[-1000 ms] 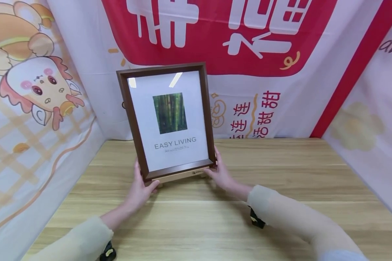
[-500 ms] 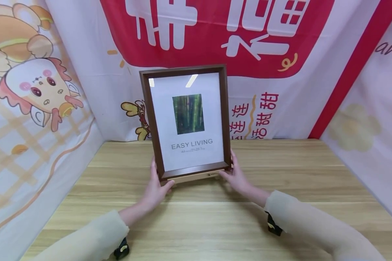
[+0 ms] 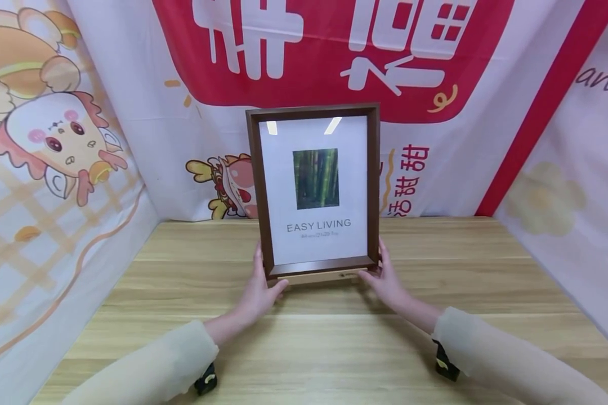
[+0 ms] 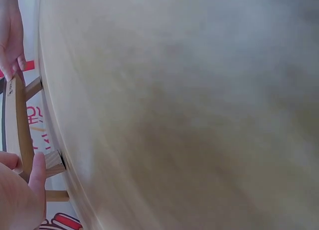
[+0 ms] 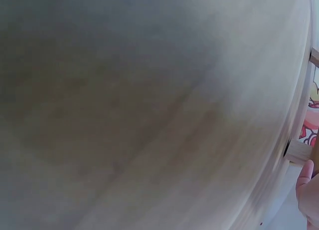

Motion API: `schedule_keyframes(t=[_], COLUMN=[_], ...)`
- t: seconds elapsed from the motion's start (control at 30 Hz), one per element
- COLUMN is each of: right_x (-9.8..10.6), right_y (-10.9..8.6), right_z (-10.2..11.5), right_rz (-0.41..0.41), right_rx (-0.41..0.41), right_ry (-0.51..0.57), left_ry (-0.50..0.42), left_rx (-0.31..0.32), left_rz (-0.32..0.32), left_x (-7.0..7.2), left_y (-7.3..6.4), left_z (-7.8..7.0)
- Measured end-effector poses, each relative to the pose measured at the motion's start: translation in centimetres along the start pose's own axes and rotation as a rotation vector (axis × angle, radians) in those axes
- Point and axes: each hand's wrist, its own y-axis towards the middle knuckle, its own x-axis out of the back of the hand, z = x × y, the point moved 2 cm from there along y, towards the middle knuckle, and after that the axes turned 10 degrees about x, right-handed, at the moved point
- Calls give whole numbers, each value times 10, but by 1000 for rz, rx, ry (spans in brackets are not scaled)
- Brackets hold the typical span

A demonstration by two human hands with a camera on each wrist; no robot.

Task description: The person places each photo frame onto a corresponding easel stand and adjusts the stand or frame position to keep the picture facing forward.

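A dark brown picture frame (image 3: 314,262) stands almost upright at the back middle of the table, leaning slightly back. Behind its glass is a white sheet with a bamboo photo and the words "EASY LIVING". Its lower edge sits on the ledge of a pale wooden easel (image 3: 319,277), whose short legs (image 4: 55,165) show in the left wrist view. My left hand (image 3: 255,295) grips the lower left corner, thumb in front of the ledge. At the lower right corner my right hand (image 3: 389,285) holds the same way. The fingers behind the frame are hidden.
The wood-grain table (image 3: 324,354) reaches back to a printed cloth (image 3: 329,84) hung behind the frame. Cloth walls rise on the left (image 3: 10,270) and right (image 3: 582,225) sides. A black wrist device (image 3: 446,363) shows under the right sleeve.
Both hands have moved the frame and easel rightward across the table. The frame's leftward tilt has lessened, so it looks straighter. More of the cartoon on the back cloth shows at its left.
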Motion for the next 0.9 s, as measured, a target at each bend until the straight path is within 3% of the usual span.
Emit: schedule_keyframes(t=[0.37,0.9], right_x=[13,18], right_y=[-12,-20], right_z=[6,4], right_rz=[-38,-74], right_rx=[0,9], right_ry=[-32,-63], left_ry=[25,-29], left_rx=[5,-27], left_rz=[37,94], left_x=[-12,-18], left_y=[5,11], left_z=[-8,-13])
